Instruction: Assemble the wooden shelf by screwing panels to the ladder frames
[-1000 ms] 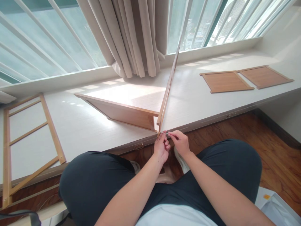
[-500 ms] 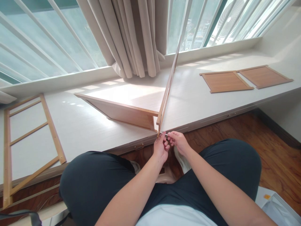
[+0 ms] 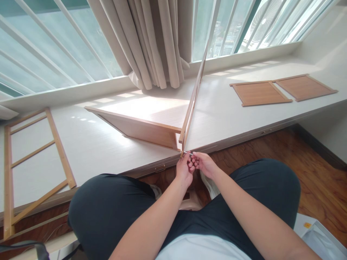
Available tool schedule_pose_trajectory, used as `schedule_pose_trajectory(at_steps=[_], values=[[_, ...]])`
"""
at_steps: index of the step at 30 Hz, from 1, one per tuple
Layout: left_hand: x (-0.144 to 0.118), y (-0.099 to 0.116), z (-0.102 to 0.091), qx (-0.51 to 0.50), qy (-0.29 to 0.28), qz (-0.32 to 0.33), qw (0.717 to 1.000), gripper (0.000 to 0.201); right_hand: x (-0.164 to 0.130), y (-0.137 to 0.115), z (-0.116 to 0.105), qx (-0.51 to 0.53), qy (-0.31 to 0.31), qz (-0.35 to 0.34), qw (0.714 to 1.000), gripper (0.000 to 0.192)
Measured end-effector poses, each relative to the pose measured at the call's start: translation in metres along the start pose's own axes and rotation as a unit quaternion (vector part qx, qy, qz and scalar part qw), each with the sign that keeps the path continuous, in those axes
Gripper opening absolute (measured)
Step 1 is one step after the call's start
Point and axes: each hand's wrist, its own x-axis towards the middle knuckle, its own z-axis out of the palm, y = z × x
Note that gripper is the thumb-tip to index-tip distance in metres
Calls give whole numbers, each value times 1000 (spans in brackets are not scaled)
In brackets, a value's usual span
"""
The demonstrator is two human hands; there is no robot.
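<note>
Hands meet at the near edge of the white bench (image 3: 89, 144), where an upright wooden frame (image 3: 193, 97) joins a slanted wooden panel (image 3: 141, 130) at a corner. Our left hand (image 3: 184, 170) is curled narrow against the frame's lower end. Our right hand (image 3: 204, 164), just beside it and touching, pinches a thin metal pin (image 3: 189, 153) that points at that corner. A slatted frame (image 3: 32, 159) lies flat at the far left; two flat panels (image 3: 282, 91) lie well apart on the right, with a curtain (image 3: 154, 39) hanging beyond.
</note>
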Motion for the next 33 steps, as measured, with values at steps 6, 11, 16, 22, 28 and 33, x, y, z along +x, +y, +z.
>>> schedule_pose_trajectory(at_steps=[6,11,16,22,28,33], values=[[-2,0,0,8,-3,-1,1000,52,1,3,-4,-54,21,-60,996,44],[-4,-1,-1,19,-2,1,1000,52,0,4,-6,-168,69,-160,970,43],[-5,1,0,24,-4,6,1000,50,-8,1,-5,-297,118,-280,905,29],[-4,2,0,22,-10,10,1000,51,-10,3,-5,-381,131,-365,839,28],[-3,2,0,13,-11,9,1000,52,-6,8,-11,-424,130,-403,801,31],[-4,2,1,7,-12,12,1000,49,-5,12,-15,-425,121,-403,802,32]])
